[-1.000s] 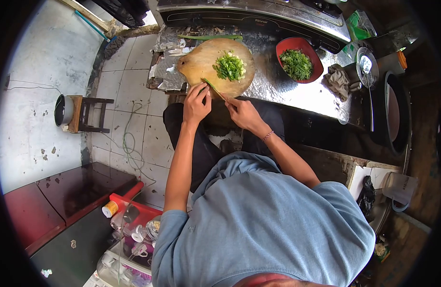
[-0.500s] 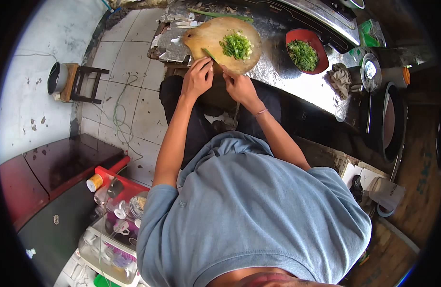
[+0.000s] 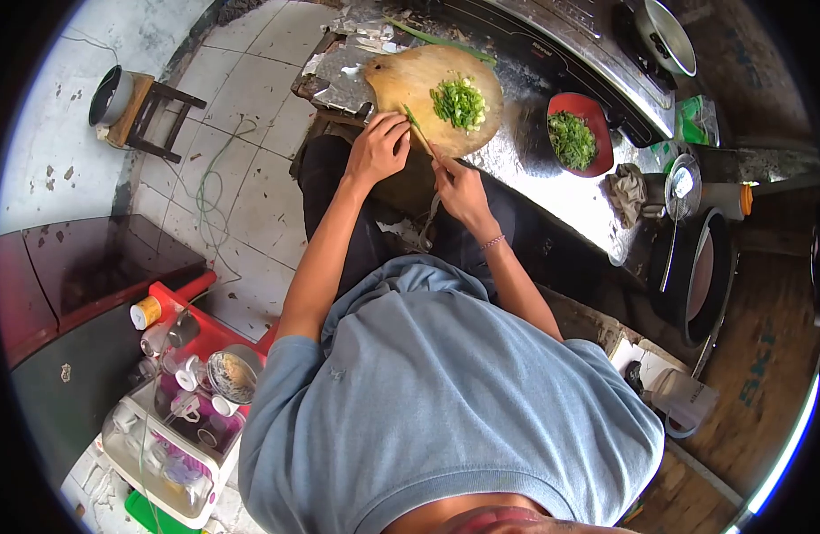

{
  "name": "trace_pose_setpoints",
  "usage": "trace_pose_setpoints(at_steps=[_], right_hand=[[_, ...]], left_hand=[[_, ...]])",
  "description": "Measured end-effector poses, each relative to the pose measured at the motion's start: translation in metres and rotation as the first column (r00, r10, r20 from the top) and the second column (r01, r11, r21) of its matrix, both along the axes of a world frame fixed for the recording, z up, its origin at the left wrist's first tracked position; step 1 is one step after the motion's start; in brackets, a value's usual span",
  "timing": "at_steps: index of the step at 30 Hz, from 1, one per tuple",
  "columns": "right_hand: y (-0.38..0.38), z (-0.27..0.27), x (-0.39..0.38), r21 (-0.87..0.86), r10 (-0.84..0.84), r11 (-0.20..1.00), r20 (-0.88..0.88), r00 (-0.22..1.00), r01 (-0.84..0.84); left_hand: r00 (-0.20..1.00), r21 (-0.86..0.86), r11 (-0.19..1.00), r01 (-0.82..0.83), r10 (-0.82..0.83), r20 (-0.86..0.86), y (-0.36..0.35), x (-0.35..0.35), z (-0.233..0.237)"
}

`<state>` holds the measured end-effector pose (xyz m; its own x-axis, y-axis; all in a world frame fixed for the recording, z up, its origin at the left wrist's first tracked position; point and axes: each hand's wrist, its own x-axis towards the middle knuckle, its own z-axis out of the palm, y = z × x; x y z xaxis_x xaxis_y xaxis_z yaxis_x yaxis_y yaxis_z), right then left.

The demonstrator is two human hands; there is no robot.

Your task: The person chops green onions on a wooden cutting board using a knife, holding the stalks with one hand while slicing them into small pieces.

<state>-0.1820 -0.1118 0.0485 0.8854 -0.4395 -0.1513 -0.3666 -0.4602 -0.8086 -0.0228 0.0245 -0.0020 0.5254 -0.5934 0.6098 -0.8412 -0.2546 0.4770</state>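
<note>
On the round wooden board point(image 3: 401, 82) lies a pile of chopped green onion point(image 3: 460, 103). My left hand point(image 3: 379, 149) is at the board's near edge, its fingers closed on a piece of green onion stalk point(image 3: 411, 117). A knife point(image 3: 420, 137) is gripped in my right hand point(image 3: 460, 185), its blade beside that stalk. Further right, a red bowl point(image 3: 604, 133) holds chopped greens point(image 3: 571, 140). Behind the board lies a long green stalk point(image 3: 436, 40).
A stove point(image 3: 552, 53) stands behind, with a metal pan point(image 3: 666, 37) on it. Right of the bowl are a crumpled cloth point(image 3: 627, 191), a strainer point(image 3: 682, 182) and a large black pot point(image 3: 692, 276). A wooden stool point(image 3: 152, 111) stands at left.
The whole view has shifted, so the board and bowl appear lower and further right. The knife now shows more clearly in my right hand; both hands stay at the board's near edge.
</note>
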Motion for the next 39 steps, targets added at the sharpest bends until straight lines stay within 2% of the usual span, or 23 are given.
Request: trace_pose_setpoints(at_steps=[10, 13, 19, 21, 27, 34, 37, 39], right_hand=[[0.007, -0.002, -0.003, 0.008, -0.02, 1.0, -0.044, 0.999, 0.02], [0.01, -0.008, -0.006, -0.002, -0.015, 1.0, 0.03, 0.999, 0.015], [-0.001, 0.0, -0.006, 0.044, -0.112, 0.993, -0.011, 0.994, 0.112], [-0.008, 0.003, -0.004, -0.027, -0.144, 0.989, 0.004, 0.99, 0.144], [-0.003, 0.002, -0.006, 0.039, 0.007, 0.999, 0.006, 1.0, -0.007], [0.001, -0.003, -0.006, 0.077, -0.009, 0.997, -0.021, 1.0, 0.011], [0.002, -0.002, -0.004, 0.059, -0.004, 0.998, -0.019, 1.0, 0.005], [0.004, -0.002, -0.004, -0.011, 0.008, 1.0, -0.082, 0.997, -0.009]], left_hand=[[1.0, -0.033, 0.999, 0.006, -0.006, -0.007, 0.0, 0.002, -0.002], [1.0, -0.044, 0.999, -0.001, 0.0, -0.01, 0.0, 0.0, -0.004], [0.998, -0.068, 0.998, 0.006, -0.01, -0.056, -0.001, -0.001, -0.001], [0.998, -0.063, 0.998, 0.007, -0.011, -0.064, -0.001, 0.0, -0.001], [0.999, -0.042, 0.999, -0.01, 0.008, -0.054, -0.001, 0.0, -0.002], [0.999, -0.032, 0.999, -0.009, 0.008, -0.051, 0.0, 0.0, -0.001], [0.997, -0.035, 0.999, -0.005, 0.002, -0.082, 0.0, 0.0, 0.0], [0.997, -0.038, 0.999, -0.006, 0.003, -0.081, 0.0, 0.0, 0.0]])
